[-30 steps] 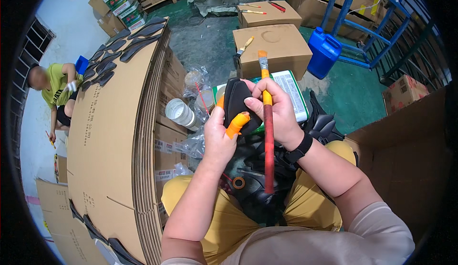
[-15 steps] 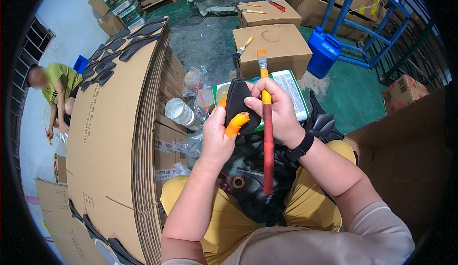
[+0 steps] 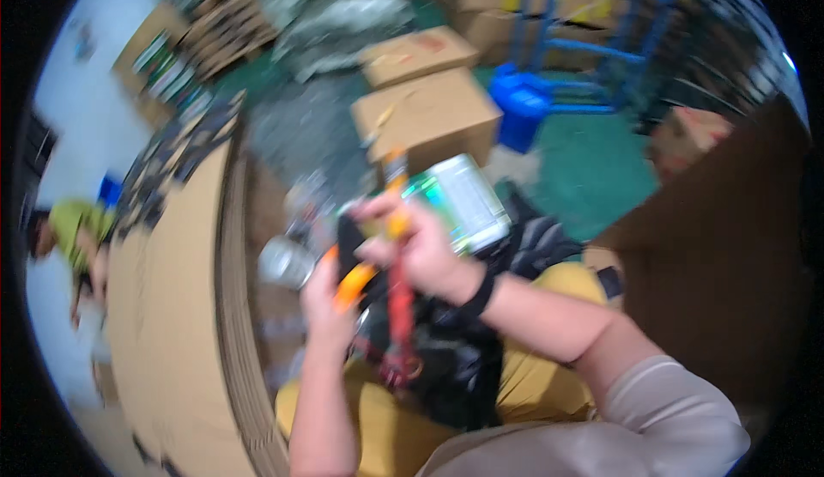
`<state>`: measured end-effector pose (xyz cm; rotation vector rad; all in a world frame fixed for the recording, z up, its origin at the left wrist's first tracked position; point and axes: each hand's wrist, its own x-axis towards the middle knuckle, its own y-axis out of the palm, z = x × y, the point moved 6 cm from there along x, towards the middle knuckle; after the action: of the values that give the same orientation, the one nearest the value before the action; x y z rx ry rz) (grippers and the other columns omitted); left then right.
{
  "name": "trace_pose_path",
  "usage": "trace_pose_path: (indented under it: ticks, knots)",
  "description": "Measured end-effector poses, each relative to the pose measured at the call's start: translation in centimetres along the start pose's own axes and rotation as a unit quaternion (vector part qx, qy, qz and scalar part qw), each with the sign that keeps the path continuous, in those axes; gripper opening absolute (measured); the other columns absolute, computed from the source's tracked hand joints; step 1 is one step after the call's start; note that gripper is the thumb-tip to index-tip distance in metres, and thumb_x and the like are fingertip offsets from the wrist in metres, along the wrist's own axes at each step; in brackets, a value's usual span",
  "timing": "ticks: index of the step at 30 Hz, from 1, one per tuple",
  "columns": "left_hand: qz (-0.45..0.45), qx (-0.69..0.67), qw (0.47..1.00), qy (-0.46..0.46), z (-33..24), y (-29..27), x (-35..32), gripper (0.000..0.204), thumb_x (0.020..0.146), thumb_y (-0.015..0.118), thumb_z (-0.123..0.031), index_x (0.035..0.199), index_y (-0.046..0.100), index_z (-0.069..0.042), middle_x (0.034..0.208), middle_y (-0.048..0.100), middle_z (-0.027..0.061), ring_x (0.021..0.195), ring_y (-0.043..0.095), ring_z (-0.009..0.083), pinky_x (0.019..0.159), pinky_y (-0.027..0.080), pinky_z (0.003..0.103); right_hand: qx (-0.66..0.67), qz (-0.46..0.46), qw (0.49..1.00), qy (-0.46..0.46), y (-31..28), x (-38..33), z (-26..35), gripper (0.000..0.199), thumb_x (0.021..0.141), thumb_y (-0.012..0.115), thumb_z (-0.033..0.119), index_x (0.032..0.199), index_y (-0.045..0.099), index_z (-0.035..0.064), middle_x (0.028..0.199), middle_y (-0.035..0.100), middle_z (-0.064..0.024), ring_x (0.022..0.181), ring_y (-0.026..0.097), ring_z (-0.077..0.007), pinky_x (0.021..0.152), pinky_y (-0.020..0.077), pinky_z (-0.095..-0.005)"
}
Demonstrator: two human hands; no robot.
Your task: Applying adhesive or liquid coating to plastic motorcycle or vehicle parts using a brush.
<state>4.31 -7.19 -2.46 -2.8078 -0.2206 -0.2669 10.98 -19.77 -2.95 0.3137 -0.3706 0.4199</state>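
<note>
The picture is smeared by motion. My left hand (image 3: 329, 305) grips a dark, flat black piece (image 3: 348, 238), with orange wrapping (image 3: 354, 285) on its fingers. In my right hand (image 3: 422, 249) is a paintbrush (image 3: 400, 305) with a long red handle, held upright, its bristle end pointing away from me. The fingers of the right hand are close beside the black piece; whether they touch it is blurred. Beyond the hands lies a green and white tin (image 3: 470, 202), and black pieces (image 3: 536, 236) lie to its right.
At left stands a tall stack of flat cardboard (image 3: 176, 322) with black pieces (image 3: 176, 164) on its far end. A co-worker (image 3: 75, 228) sits behind it. A clear tub (image 3: 286, 262), cartons (image 3: 438, 129), a blue jug (image 3: 520, 108) and a blue metal frame (image 3: 562, 43) stand around; cardboard (image 3: 712, 262) rises at right.
The whole view has swung, so the boxes, jug and stack appear farther left. Both hands sit lower and farther left in the picture, still holding the black piece and the paintbrush.
</note>
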Motion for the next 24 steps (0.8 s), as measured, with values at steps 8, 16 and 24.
trace_pose_path:
  ticks: [8, 16, 24]
  knots:
    - [-0.032, 0.077, 0.996, 0.040, 1.8, -3.3, -0.5, 0.043, 0.089, 0.046, -0.009, 0.130, 0.041, 0.001, 0.108, 0.055, 0.0160, 0.093, 0.055, 0.0220, 0.077, 0.047, 0.030, -0.086, 0.058, 0.994, 0.021, 3.4, 0.8, -1.6, 0.017, 0.082, 0.061, 0.009, 0.091, 0.050, 0.0021, 0.084, 0.054, -0.0115, 0.079, 0.053, -0.0264, 0.072, 0.0416, -0.0319]
    - [0.010, 0.022, 1.000, 0.013, 0.5, -4.1, -0.9, 0.036, 0.093, 0.046, -0.012, 0.126, 0.046, 0.003, 0.104, 0.057, 0.0112, 0.090, 0.054, 0.0189, 0.078, 0.046, 0.028, -0.116, 0.070, 0.990, -0.049, 2.9, 0.5, 2.2, 0.021, 0.082, 0.062, 0.011, 0.082, 0.042, 0.0048, 0.077, 0.054, -0.0126, 0.074, 0.054, -0.0320, 0.066, 0.0399, -0.0348]
    - [-0.012, 0.079, 0.997, -0.014, -2.7, -8.6, 0.3, 0.033, 0.083, 0.064, -0.005, 0.113, 0.056, 0.006, 0.104, 0.060, 0.0109, 0.090, 0.055, 0.0171, 0.078, 0.046, 0.028, -0.079, 0.121, 0.990, -0.004, 5.0, 2.8, 2.4, 0.020, 0.079, 0.066, 0.016, 0.082, 0.049, 0.0055, 0.068, 0.054, -0.0058, 0.064, 0.052, -0.0158, 0.059, 0.0407, -0.0304]
